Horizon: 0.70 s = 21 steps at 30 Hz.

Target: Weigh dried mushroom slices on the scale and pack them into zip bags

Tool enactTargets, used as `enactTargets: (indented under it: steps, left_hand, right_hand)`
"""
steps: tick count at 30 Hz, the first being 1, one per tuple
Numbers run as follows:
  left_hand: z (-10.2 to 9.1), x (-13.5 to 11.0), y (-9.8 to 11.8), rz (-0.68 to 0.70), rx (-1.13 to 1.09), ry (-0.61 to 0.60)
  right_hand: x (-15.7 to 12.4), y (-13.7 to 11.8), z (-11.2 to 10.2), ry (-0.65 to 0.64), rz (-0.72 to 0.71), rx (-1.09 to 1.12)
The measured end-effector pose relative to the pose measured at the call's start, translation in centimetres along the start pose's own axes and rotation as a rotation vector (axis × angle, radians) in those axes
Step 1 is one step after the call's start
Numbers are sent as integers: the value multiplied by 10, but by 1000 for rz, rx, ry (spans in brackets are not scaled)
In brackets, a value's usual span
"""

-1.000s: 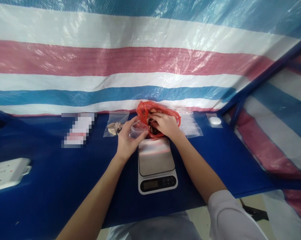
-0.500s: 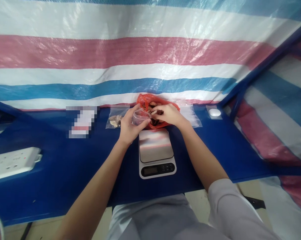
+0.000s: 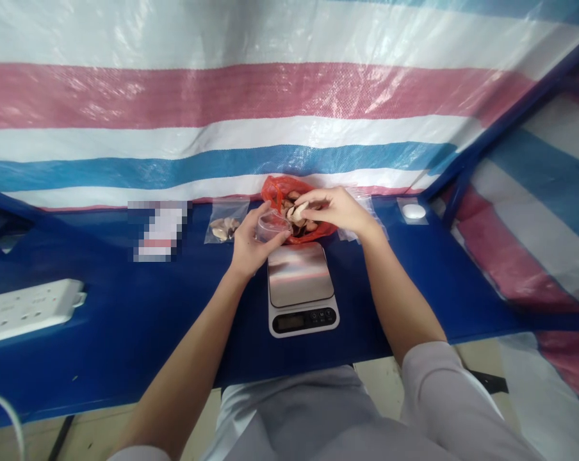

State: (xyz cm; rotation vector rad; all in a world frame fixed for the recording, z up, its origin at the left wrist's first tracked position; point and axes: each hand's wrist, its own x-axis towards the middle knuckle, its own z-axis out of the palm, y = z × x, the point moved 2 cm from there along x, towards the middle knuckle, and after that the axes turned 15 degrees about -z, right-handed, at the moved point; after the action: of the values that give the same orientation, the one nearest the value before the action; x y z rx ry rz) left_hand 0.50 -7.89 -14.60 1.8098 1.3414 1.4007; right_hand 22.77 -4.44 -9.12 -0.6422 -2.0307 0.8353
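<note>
My left hand is closed around a clear plastic cup, tilted toward the red plastic bag. Inside the open bag lie brown and pale dried slices, perhaps dried mushroom. Between the fingertips of my right hand is a pale dried slice, just above the bag's contents and beside the cup's mouth. A white kitchen scale with a shiny metal plate sits in front of the bag, nothing on its plate.
Left of my hand is a zip bag with dried slices. More clear bags lie behind my right wrist. A small bag with a white oval object is farther right. A white power strip lies at left; striped sheeting hangs behind the table.
My right hand has lifted slightly out of the red bag and now shows a pale slice in its fingers. My left hand stays with the cup.
</note>
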Motion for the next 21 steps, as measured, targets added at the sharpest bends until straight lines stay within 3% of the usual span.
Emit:
enactTargets:
  steps: [11, 21]
  left_hand:
    - [0, -4, 0, 70, 30, -47]
    - [2, -7, 3, 68, 42, -78]
  right_hand:
    - [5, -40, 9, -25, -46, 103]
    - [7, -45, 17, -149, -72, -180]
